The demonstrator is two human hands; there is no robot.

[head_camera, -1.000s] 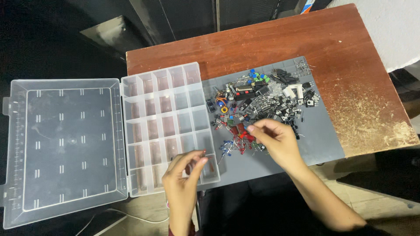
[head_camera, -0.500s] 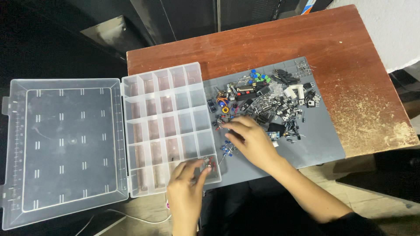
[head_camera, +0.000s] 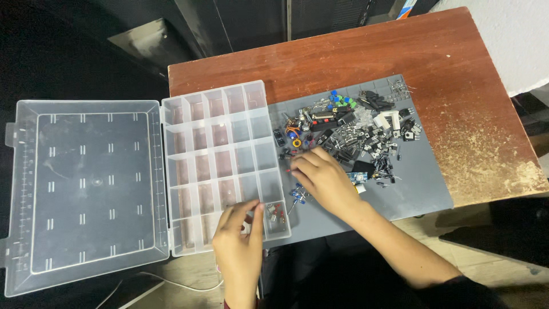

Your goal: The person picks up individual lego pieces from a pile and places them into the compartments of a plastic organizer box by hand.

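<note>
My right hand (head_camera: 325, 178) lies on the grey mat (head_camera: 426, 191) at the left edge of a pile of small electronic components (head_camera: 351, 130). Its fingertips are pinched on a small red component (head_camera: 289, 170) close to the clear compartment box (head_camera: 220, 151). My left hand (head_camera: 240, 243) rests on the near rim of that box with its fingers spread over the front compartments and nothing in it. A few small red parts (head_camera: 277, 213) lie in the near right compartment. Some blue-tipped parts (head_camera: 297, 194) sit on the mat beside my right hand.
The box's clear lid (head_camera: 91, 189) lies open flat to the left, past the table edge. The mat sits on a worn reddish-brown wooden table (head_camera: 457, 68), scuffed pale at its right near corner. Dark floor and furniture surround it.
My right hand has moved left across the mat from the pile's near side toward the box. My left hand has lowered and flattened onto the box's near rim.
</note>
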